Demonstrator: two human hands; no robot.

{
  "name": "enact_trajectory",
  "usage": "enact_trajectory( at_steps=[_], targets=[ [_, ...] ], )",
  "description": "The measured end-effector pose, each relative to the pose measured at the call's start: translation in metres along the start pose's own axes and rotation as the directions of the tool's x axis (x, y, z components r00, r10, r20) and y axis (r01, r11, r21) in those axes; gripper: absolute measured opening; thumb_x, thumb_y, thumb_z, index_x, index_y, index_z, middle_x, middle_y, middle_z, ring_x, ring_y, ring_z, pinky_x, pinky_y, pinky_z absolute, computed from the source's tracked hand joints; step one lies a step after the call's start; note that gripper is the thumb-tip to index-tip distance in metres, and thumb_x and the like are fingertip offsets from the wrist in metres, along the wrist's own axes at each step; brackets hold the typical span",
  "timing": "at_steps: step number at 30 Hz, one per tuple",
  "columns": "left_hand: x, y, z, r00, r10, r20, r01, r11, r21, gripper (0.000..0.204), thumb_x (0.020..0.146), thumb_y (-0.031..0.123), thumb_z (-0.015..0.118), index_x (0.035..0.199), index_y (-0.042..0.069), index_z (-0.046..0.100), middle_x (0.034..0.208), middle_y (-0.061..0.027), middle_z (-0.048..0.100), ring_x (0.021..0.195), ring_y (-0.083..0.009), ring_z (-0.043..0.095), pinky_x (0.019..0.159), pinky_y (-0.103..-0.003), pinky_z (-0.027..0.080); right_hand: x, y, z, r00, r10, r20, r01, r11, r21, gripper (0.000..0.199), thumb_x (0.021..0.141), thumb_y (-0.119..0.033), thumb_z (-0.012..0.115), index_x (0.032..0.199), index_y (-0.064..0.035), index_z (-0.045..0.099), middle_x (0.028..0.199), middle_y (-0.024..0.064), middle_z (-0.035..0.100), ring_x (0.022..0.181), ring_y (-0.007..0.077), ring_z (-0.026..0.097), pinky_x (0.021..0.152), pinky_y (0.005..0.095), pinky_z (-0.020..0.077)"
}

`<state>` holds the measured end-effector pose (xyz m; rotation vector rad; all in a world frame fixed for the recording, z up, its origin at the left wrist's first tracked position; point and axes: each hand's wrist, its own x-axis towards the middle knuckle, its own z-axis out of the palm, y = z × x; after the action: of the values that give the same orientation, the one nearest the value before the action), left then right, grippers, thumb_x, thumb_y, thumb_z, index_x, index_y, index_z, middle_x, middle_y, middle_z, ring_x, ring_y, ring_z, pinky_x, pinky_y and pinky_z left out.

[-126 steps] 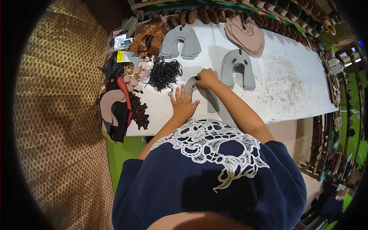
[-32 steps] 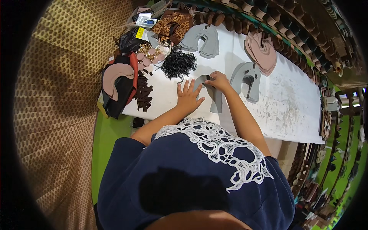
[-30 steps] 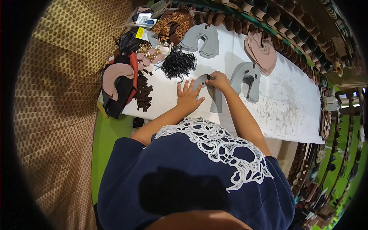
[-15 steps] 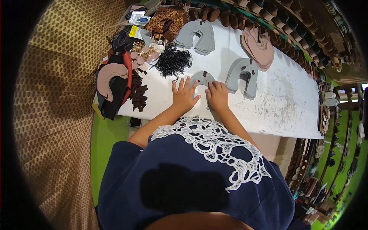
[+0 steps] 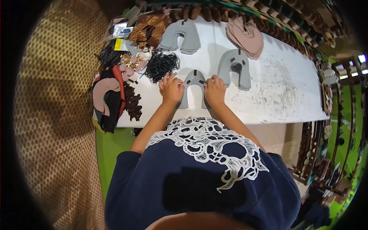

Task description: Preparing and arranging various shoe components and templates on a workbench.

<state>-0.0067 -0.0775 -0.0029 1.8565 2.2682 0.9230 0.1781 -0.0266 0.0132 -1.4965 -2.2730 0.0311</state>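
Observation:
A grey U-shaped shoe upper (image 5: 195,78) with small dark slots lies in front of me on the white-covered table, its curve away from me and both legs toward me. My left hand (image 5: 171,90) has its fingers curled in at the left side of the upper, thumb against the edge. On the opposite side, my right hand (image 5: 215,92) is closed with its fingertips at the right edge. A stack of matching grey uppers (image 5: 224,69) sits just beyond my right hand. Near my left fingertips is a heap of black cords (image 5: 160,66).
Another grey stack (image 5: 165,43) and pink upper pieces (image 5: 247,38) lie at the back. Leftward are dark brown strips (image 5: 132,103), a pink curved piece (image 5: 101,94) on black material and gold-pink trimmings (image 5: 132,65). Leopard-print material (image 5: 148,28) lies far left; shoe-filled racks (image 5: 291,19) line the right.
My left hand went from lying spread over the upper's left side to curled fingers at its edge. More of the upper now shows between my hands. The whole view has shifted slightly.

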Motion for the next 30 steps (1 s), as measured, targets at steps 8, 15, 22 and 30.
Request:
enact_trajectory(
  at_steps=[8,15,22,30],
  targets=[
    [0.04,0.027,-0.027,0.941,0.325,0.097,-0.327,0.945,0.008,0.012,0.073,0.019,0.057,0.071,0.008,0.062,0.116,-0.0043,0.056,0.125,-0.0315,0.035,0.102,-0.057,0.017,0.014,0.03,-0.042,0.998,0.013,-0.063,0.0,0.979,0.206,0.012,0.075,-0.021,0.065,0.081,-0.0101,0.065,0.095,0.0057,0.057,0.097,0.0264,0.052,0.08,0.0432,0.0367],
    [0.079,0.084,-0.024,0.806,0.582,0.108,-0.55,0.804,-0.227,0.014,0.079,0.02,0.055,0.074,0.008,0.06,0.121,-0.0049,0.054,0.125,-0.0343,0.034,0.102,-0.052,0.019,0.028,0.098,-0.122,0.965,0.081,0.251,-0.144,0.958,0.247,0.018,0.079,-0.021,0.063,0.087,-0.0054,0.063,0.084,0.0125,0.064,0.08,0.0285,0.06,0.073,0.0392,0.0442],
    [0.132,0.121,0.037,0.803,0.589,0.092,-0.529,0.775,-0.347,0.016,0.078,0.022,0.056,0.072,0.008,0.061,0.118,-0.0036,0.056,0.124,-0.032,0.036,0.101,-0.055,0.02,0.068,0.16,-0.107,0.942,0.262,0.211,-0.313,0.911,0.267,0.024,0.084,-0.034,0.055,0.09,-0.0125,0.063,0.081,0.0034,0.067,0.08,0.0218,0.063,0.076,0.0369,0.0418],
    [0.15,0.113,0.08,0.877,0.428,0.221,-0.41,0.904,-0.122,0.023,0.08,0.026,0.059,0.095,0.01,0.062,0.125,-0.0066,0.051,0.124,-0.0299,0.037,0.1,-0.053,0.021,0.096,0.174,-0.064,0.935,0.336,0.112,-0.349,0.928,0.132,0.021,0.08,-0.028,0.062,0.094,-0.0127,0.064,0.088,0.0046,0.065,0.086,0.0234,0.061,0.079,0.0403,0.0394]
  ],
)
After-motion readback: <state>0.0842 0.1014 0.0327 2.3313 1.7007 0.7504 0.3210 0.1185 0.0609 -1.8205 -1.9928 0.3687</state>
